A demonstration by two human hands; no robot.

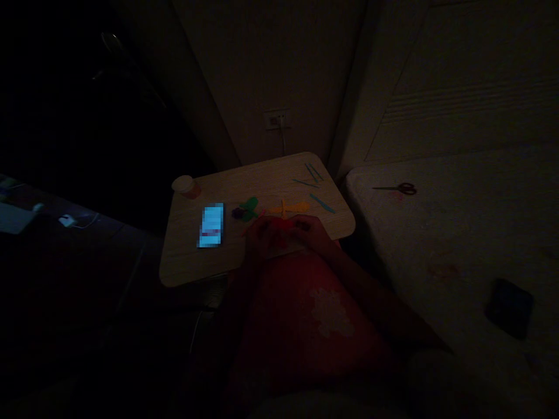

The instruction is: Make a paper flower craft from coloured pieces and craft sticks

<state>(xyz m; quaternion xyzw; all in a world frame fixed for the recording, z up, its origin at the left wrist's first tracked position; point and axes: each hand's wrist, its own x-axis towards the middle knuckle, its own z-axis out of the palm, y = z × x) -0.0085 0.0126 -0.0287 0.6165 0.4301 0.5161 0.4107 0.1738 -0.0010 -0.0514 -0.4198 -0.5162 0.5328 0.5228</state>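
The red piece sits above the near edge of the table, its long axis apparently running side to side (too dark to tell which way it points). It lies between the curled fingers of the left hand and right hand, gripped from both sides.

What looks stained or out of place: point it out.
Reddish smudges mark the pale surface right of the table, one beside the scissors. They look like stains, though the dimness leaves that unsure.
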